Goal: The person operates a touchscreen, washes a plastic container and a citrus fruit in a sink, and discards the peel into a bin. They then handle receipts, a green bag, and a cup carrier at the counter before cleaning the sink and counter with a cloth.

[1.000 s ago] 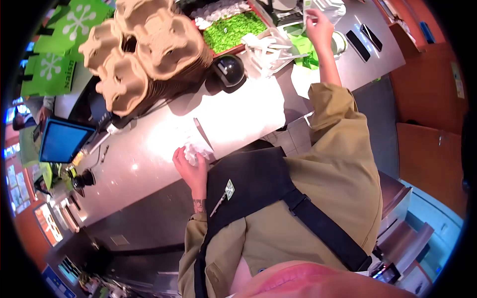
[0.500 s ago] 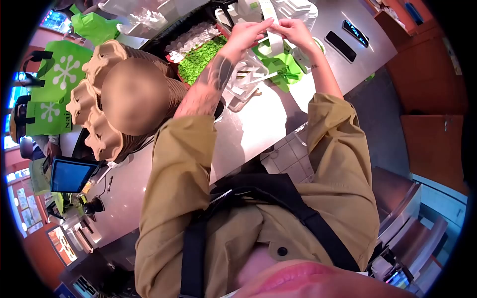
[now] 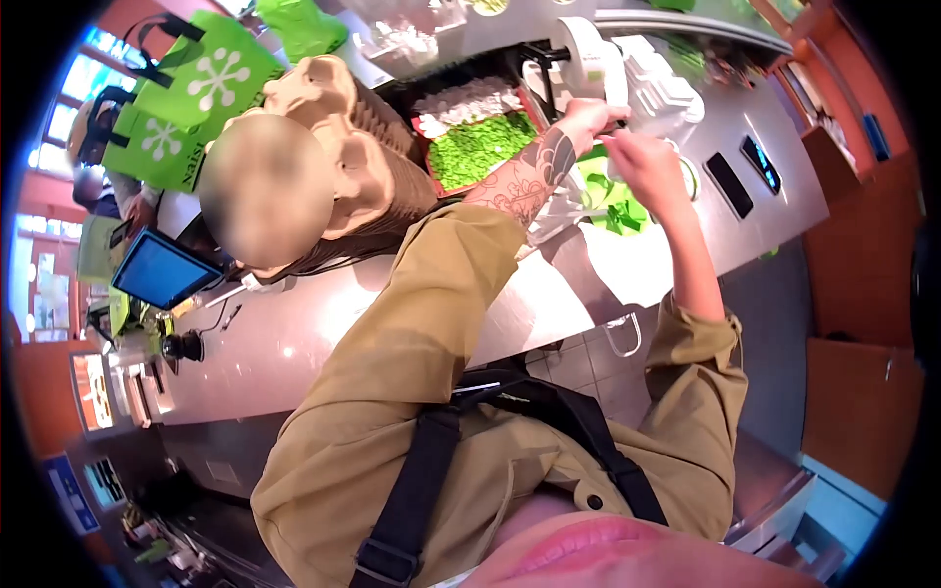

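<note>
A white roll sits on a black holder at the back of the counter, and a white strip hangs from it. My left hand is closed at the lower end of that strip, fingers pinched. Just below and to the right, my right hand is also closed, turned so that whatever its fingers hold is hidden. Beneath my hands lies a green ribbon bow on green and white wrapping, partly covered by my left forearm.
A red-edged tray of small green and white pieces stands left of my hands. Stacked brown cup carriers are farther left, near green bags. White lids and two phones lie to the right.
The strip stretched between both hands no longer shows there. My right hand has dropped down and away from the roll, while my left stays beside it. The view has turned left.
</note>
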Demonstrator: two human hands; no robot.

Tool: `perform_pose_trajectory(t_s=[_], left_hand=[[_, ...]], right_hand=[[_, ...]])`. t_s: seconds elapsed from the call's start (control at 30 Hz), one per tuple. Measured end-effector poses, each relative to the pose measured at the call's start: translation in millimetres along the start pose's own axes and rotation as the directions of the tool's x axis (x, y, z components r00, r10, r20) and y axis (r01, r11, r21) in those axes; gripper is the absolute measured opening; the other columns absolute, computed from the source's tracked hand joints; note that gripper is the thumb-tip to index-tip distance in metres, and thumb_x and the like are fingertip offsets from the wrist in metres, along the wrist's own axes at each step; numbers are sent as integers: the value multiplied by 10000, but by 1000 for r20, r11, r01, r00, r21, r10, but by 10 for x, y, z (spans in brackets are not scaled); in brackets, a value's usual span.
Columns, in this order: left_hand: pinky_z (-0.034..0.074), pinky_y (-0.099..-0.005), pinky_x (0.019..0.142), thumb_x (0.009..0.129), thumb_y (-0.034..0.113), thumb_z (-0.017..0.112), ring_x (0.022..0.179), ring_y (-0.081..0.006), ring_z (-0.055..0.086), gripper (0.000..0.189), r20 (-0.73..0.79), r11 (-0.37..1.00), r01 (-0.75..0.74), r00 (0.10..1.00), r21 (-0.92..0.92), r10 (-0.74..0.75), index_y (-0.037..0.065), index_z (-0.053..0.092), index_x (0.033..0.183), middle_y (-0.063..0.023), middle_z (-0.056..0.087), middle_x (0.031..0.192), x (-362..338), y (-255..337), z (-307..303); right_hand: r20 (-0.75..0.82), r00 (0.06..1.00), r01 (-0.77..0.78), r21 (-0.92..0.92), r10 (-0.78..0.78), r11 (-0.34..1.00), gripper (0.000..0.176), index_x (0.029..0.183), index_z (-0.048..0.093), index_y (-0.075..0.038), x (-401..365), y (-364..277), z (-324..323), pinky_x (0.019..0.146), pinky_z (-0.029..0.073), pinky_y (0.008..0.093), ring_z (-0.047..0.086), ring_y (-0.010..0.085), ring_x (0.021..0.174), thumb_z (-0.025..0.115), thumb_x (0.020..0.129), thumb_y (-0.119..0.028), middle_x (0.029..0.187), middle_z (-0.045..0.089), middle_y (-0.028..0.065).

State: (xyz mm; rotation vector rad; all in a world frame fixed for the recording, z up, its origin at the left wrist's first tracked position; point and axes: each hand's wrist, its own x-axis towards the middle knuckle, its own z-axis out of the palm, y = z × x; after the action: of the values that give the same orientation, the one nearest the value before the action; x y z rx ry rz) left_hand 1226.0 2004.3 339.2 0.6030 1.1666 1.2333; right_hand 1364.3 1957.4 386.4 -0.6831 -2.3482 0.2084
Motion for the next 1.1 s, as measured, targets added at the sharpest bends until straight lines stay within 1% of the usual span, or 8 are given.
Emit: perform_pose_trajectory(t_s=[0.17,0.3,0.53,0.63,0.7,0.83,0.93,1.1], left_hand=[[451,-233,711,802,185,669,793,-86,550,203,-10,993,-106,994,-52,105,92,621,975,17,598,898,-400,-42,-396],[413,-310,887,883,139,501,1073,-195,527,323,-184,946,-301,943,-117,278,3,478,1176,-109,551,1178,-1847,-89,-722],[432,-271,829,836,35,523,924,-151,549,302,-373,967,-202,894,155,246,21,480,1135,-79,553,1078,-3688,-884,-1930],[435,-261,804,825,37,542,917,-143,561,309,-566,970,-164,789,180,239,29,487,1129,-73,579,1064,-4214,-1058,-2118],[436,-262,795,819,48,545,873,-138,573,308,-650,972,-157,723,173,233,29,493,1122,-70,583,1059,-4494,-1184,-2169],[434,-311,832,798,88,570,949,-197,563,303,-771,941,31,583,336,256,26,524,1091,-89,578,1086,-4798,-1485,-2195],[412,-384,888,775,132,598,1036,-292,515,334,-495,423,263,542,867,679,26,538,1086,-131,549,1138,-4794,-1873,-2365],[336,-466,976,794,306,607,1189,-396,377,507,-496,263,427,654,865,571,77,489,1231,-177,395,1325,-4690,-2279,-2592]], right_hand=[[-7,887,-328,695,462,640,146,780,657,-6,-17,-168,-282,446,294,175,402,9,488,649,840,-139,579,526,-52],[115,924,-371,505,366,779,187,806,659,-18,-10,-78,198,455,342,228,431,61,479,663,819,-204,536,521,7],[17,960,-265,380,280,886,214,767,620,-27,-47,-91,803,466,374,284,444,160,467,677,800,-230,552,515,86],[230,944,-240,-14,236,971,406,881,604,-27,6,-180,870,595,448,388,575,295,668,714,718,-382,735,598,148],[153,978,-105,-210,139,972,442,887,627,-27,54,-311,757,662,471,406,584,330,792,702,714,-426,817,635,125],[-179,984,-23,-86,7,996,213,862,623,-28,307,-801,386,693,441,348,549,275,777,633,820,-236,838,603,118],[-150,988,57,222,-23,974,76,826,612,-11,443,-1339,211,619,447,302,555,234,684,593,834,-84,788,591,108],[71,956,163,680,-285,715,35,721,620,-1,46,-2474,674,531,426,246,545,168,577,615,743,26,696,588,87]])
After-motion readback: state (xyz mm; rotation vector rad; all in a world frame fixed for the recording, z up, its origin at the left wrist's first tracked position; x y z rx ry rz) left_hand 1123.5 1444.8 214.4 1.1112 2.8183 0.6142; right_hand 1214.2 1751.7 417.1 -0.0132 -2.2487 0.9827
